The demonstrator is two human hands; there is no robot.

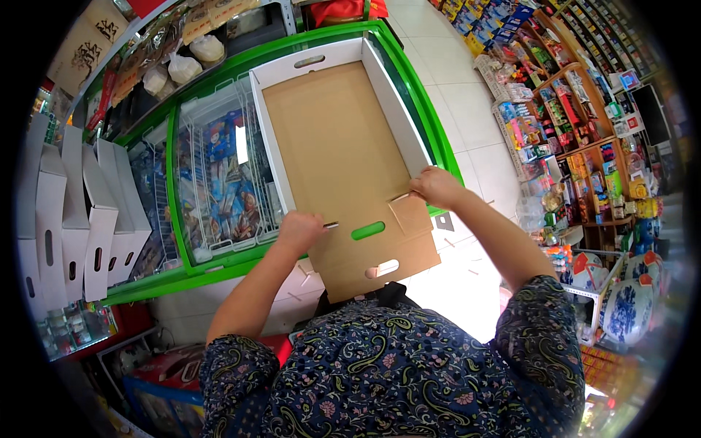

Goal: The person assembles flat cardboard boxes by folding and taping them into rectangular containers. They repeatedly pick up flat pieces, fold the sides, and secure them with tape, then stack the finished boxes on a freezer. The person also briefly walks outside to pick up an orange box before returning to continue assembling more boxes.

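A long cardboard box tray [336, 131], brown inside and white outside, lies across the green-rimmed freezer [274, 255] in front of me. Its far end and both long sides stand upright. Toward my body the near flap [343, 266] lies folded out, with two oblong hand slots cut in it. My left hand [301, 232] is closed on the box's near left corner. At the near right corner, my right hand [437, 187] grips the side wall, beside a creased corner tab [410, 217]. My fingertips are partly hidden by the cardboard.
Several white cardboard boxes [98, 212] stand in a row at the left. Wrapped goods [226, 168] show through the freezer's glass. White bagged items [184, 67] sit on a rack at the back left. Packed shelves [573, 109] line the right, beyond a tiled floor [475, 131].
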